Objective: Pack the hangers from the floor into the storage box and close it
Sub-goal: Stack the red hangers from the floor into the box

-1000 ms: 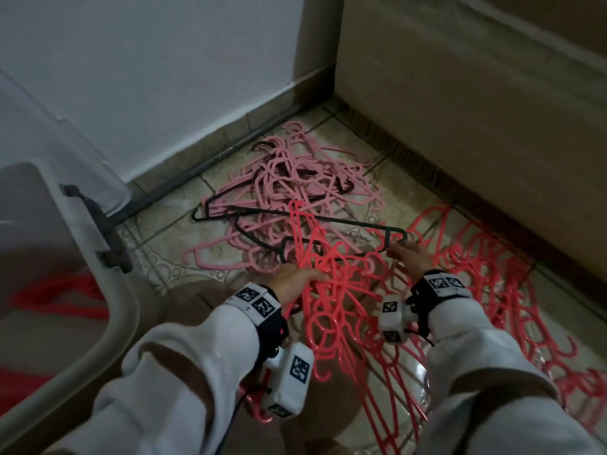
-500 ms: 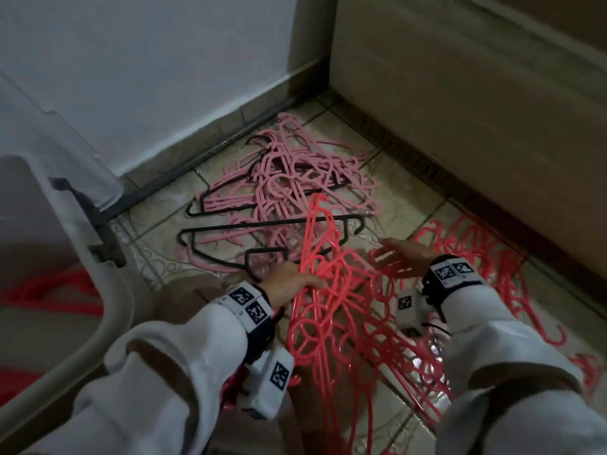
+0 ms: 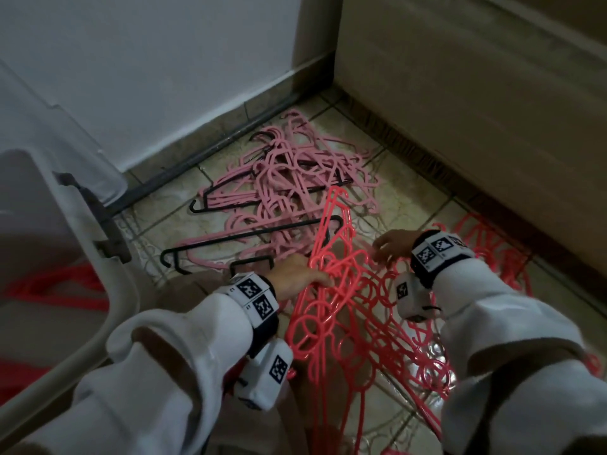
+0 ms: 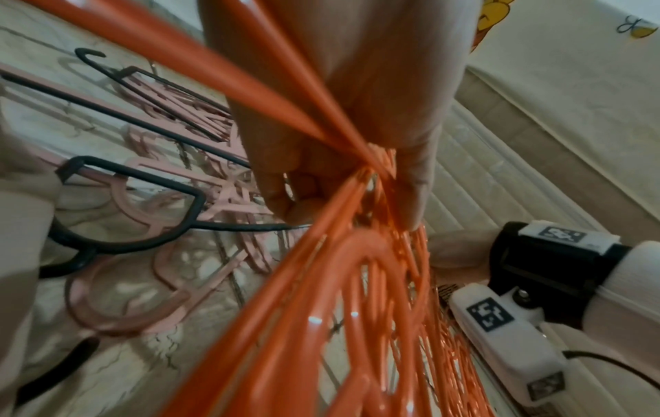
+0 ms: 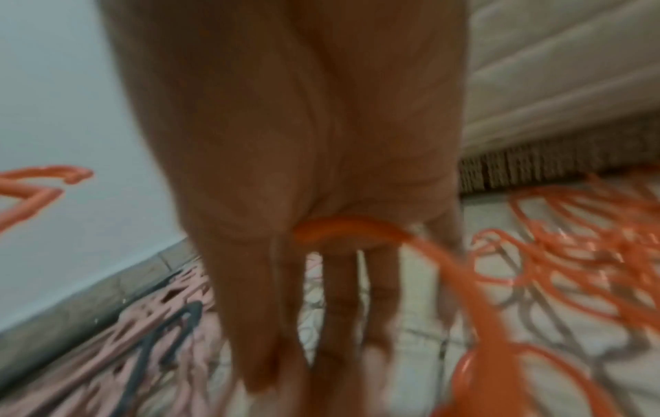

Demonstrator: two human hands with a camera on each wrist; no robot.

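No legible writing; L hand [image 3: 297, 274] grips red hangers [image 3: 341, 310], now lifted higher vs storage box [image 3: 108, 310], R hand [image 3: 391, 243] fingers straight.

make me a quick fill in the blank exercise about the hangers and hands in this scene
1. The left hand grips a bunch of ____ hangers.
2. The pale pink hangers lie on the ____ near the wall.
3. Mixed into the pink pile are a few ____ hangers.
4. The storage box stands on the person's ____ side.

Missing words: red; floor; black; left
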